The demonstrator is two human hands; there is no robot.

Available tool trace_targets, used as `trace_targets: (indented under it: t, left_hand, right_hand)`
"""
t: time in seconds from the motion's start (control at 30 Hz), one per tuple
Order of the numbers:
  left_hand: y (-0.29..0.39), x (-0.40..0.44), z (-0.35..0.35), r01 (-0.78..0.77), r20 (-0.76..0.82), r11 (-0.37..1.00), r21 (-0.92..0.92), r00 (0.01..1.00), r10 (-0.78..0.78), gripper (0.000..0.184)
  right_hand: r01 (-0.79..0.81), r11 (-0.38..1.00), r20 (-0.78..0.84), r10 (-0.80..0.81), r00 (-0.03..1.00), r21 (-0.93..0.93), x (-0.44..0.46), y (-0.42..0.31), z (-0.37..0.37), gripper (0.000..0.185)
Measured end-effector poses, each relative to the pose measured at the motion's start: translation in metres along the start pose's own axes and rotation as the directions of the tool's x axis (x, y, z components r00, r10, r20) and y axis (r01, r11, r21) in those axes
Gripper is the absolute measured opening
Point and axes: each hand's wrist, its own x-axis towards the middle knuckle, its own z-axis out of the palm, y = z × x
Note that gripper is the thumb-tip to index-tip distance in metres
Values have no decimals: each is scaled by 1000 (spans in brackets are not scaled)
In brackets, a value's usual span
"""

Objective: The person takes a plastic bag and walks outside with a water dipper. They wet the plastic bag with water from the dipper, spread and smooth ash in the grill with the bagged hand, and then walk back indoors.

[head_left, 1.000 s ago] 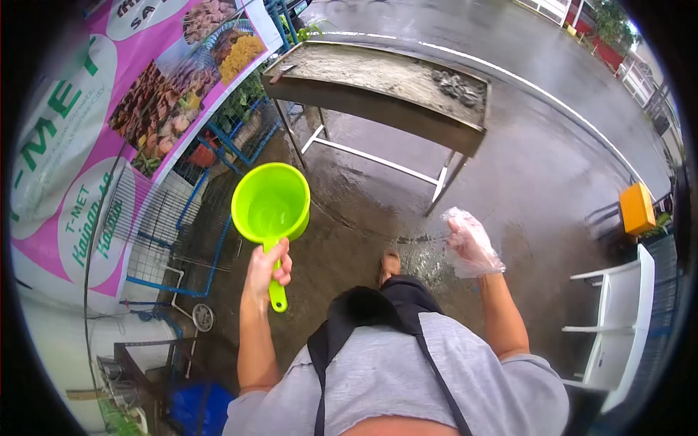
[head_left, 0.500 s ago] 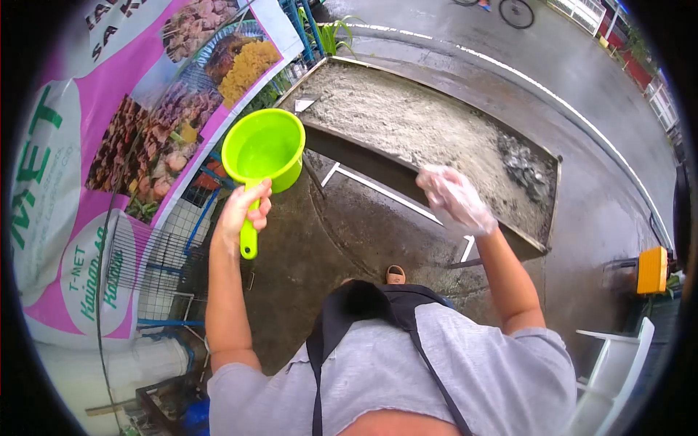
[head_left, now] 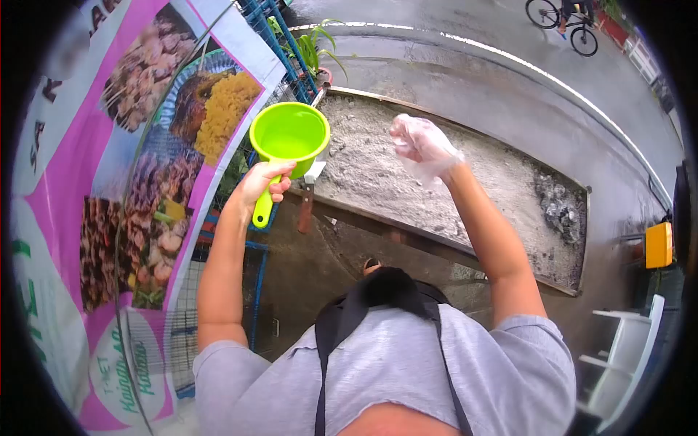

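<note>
My left hand (head_left: 263, 182) is wrapped around the handle of a lime-green water dipper (head_left: 292, 133). The dipper's round mouth faces up toward me; I cannot tell whether water is inside. My right hand (head_left: 422, 147), in a clear plastic glove, is closed over a long metal grill tray (head_left: 458, 247). What its fingers hold, if anything, is hidden. Pale grey ash (head_left: 360, 163) covers most of the tray, with dark charcoal lumps (head_left: 560, 211) at its right end. Just below the dipper, a wooden-handled scraper (head_left: 306, 207) lies across the tray's near left edge.
A printed food banner (head_left: 102, 174) hangs along the left, beside blue metal framing (head_left: 258, 291). A potted plant (head_left: 313, 54) stands behind the tray. At the right are a white plastic chair (head_left: 622, 356) and a yellow box (head_left: 658, 245). A cyclist's bicycle (head_left: 563, 22) is on the wet road.
The tray is now closer and the scraper has come into view. My right hand has moved from the tray's near edge to above the ash. The dipper stays in my left hand.
</note>
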Motion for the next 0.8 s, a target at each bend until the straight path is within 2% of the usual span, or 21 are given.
trace_targets:
  t: [0.1, 0.17, 0.23, 0.33, 0.43, 0.47, 0.6, 0.7, 0.8]
  left_hand:
    - [19, 38, -16, 29, 20, 995, 91, 999, -31, 18]
    - [29, 58, -26, 41, 53, 994, 102, 997, -47, 17]
    - [33, 80, -37, 53, 76, 995, 85, 995, -59, 16]
    - [34, 101, -45, 64, 106, 985, 162, 991, -82, 20]
    - [44, 131, -52, 46, 115, 979, 197, 991, -69, 20]
    - [48, 140, -53, 67, 92, 979, 195, 992, -86, 21]
    - [59, 160, -57, 90, 67, 972, 215, 992, -107, 18]
    - [68, 168, -58, 122, 65, 968, 217, 988, -140, 16]
    - [74, 174, -56, 132, 26, 962, 239, 990, -142, 15]
  right_hand:
    - [4, 997, 23, -6, 1000, 83, 76, 10, 6, 30]
    - [-120, 950, 100, 95, 991, 288, 122, 18, 10, 30]
    - [-161, 959, 67, 149, 986, 234, 149, 14, 18, 30]
    - [-213, 970, 82, 204, 975, 119, 176, 6, 23, 30]
    - [-258, 956, 64, 252, 966, 140, 219, 13, 13, 32]
    - [-283, 956, 116, 273, 955, 79, 240, 19, 8, 36]
    - [-293, 956, 70, 292, 954, 5, 249, 12, 30, 41]
    - [-395, 919, 98, 394, 914, -10, 279, 22, 35, 43]
    - [-366, 929, 106, 371, 923, -63, 294, 25, 45, 43]
